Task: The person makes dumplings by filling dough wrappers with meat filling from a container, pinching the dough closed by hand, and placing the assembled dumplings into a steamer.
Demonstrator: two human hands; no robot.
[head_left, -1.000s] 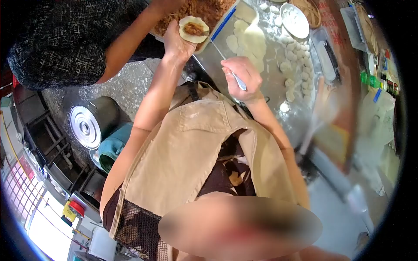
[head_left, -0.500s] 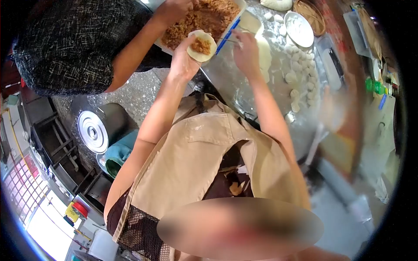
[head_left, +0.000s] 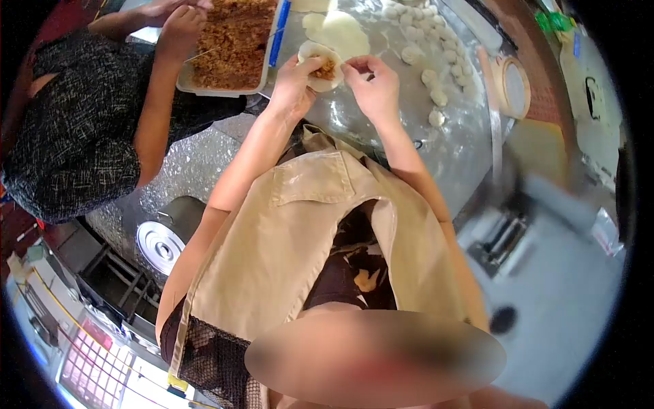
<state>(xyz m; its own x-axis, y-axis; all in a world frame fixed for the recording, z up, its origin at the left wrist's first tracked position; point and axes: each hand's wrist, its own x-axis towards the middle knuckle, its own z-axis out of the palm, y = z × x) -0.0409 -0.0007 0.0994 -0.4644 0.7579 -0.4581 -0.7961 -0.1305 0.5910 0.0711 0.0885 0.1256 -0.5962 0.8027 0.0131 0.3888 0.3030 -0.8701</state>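
A round dough wrapper (head_left: 328, 84) with a mound of brown-orange filling (head_left: 326, 67) rests on the fingers of my left hand (head_left: 293, 90). My left thumb presses onto the filling from the side. With thumb and fingers pinched together, my right hand (head_left: 375, 85) grips the wrapper's right edge. Flat pale dough rounds (head_left: 346, 34) lie on the work surface just beyond my hands. To the left stands a tray (head_left: 262, 87) of the same crumbly filling, and a thin stick (head_left: 278, 33) leans across its right rim.
A co-worker's hand (head_left: 180, 31) is over the tray's left side, below a dark patterned garment (head_left: 75, 123). Many small dough pieces (head_left: 436, 34) lie on the floured metal table (head_left: 456, 146). A round sieve (head_left: 512, 86) is at the right, and a lidded pot (head_left: 160, 247) stands low at left.
My right hand has let go of the thin stick and now pinches the wrapper's edge. My left thumb has come over onto the filling. The whole view has shifted, and the co-worker's arm has moved.
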